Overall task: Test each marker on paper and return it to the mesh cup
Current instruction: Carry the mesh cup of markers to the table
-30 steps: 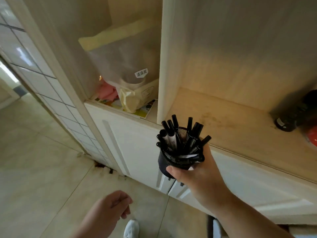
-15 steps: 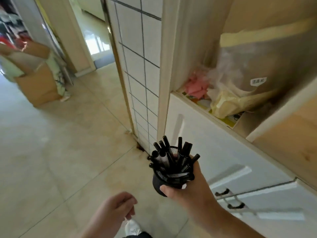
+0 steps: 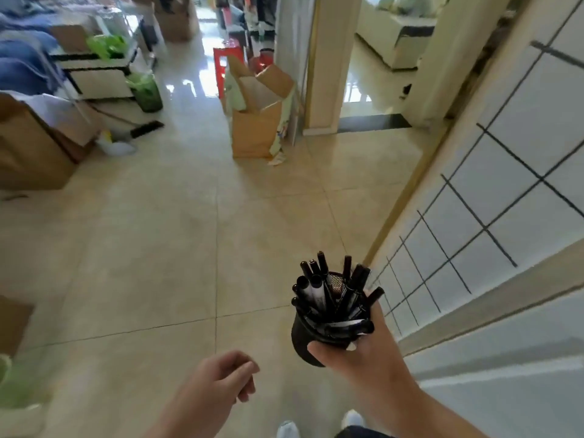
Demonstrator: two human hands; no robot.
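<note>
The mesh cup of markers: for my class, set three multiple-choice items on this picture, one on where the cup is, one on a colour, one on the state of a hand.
1. Where is the mesh cup?
A. Held in the right hand above the tiled floor
B. Standing on a shelf
C. Lying on the floor

2. What colour are the markers in the cup?
A. Red
B. Black
C. Green

3. What is the left hand doing?
A. Pulling a marker out
B. Pressing on paper
C. Holding nothing, fingers loosely curled

Answers:
1. A, since the right hand wraps round the cup with the floor below it.
2. B, since every marker sticking out of the cup looks black.
3. C, since the left hand hangs apart from the cup with nothing in it.
</note>
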